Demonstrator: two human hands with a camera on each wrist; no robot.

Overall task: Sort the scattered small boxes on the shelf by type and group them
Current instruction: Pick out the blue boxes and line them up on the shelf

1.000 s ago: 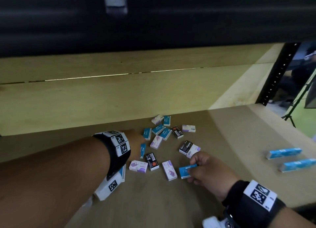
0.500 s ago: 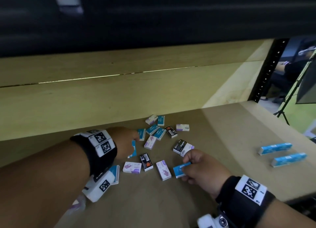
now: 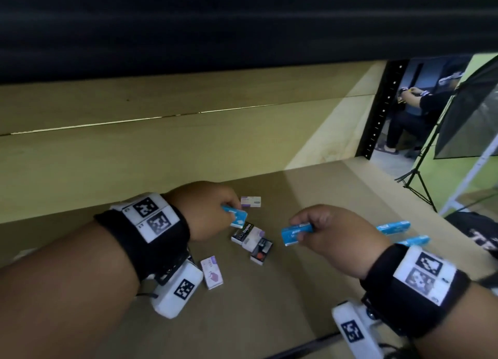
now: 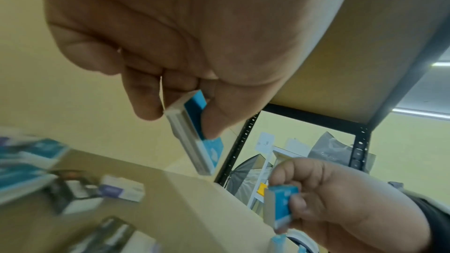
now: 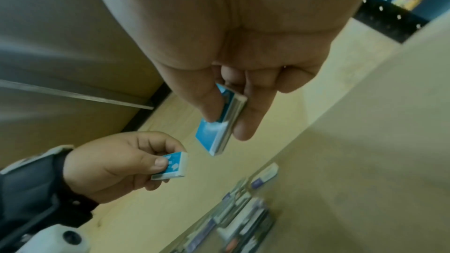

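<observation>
Both hands hover above the brown shelf board [image 3: 269,304], each holding a blue-and-white small box. My left hand [image 3: 234,210] pinches one blue box [image 3: 238,218] between thumb and fingers; the left wrist view shows this box [image 4: 203,141] tilted downward. My right hand [image 3: 310,228] pinches another blue box [image 3: 295,232], seen edge-on in the right wrist view [image 5: 214,134]. Between and below the hands lie a black staples box [image 3: 241,233], a second black box [image 3: 261,251] and purple-white boxes [image 3: 250,201] [image 3: 212,272]. Two blue boxes [image 3: 393,227] [image 3: 413,240] lie apart at the right.
The yellow back wall [image 3: 161,148] closes the shelf behind the boxes, and a dark upper shelf edge [image 3: 242,22] hangs overhead. A black perforated upright [image 3: 377,121] marks the right end. Beyond it are a seated person [image 3: 420,108] and a light stand [image 3: 420,175].
My left hand has picked up a blue box from the pile and lifted it. My right hand has raised its blue box off the shelf and moved right.
</observation>
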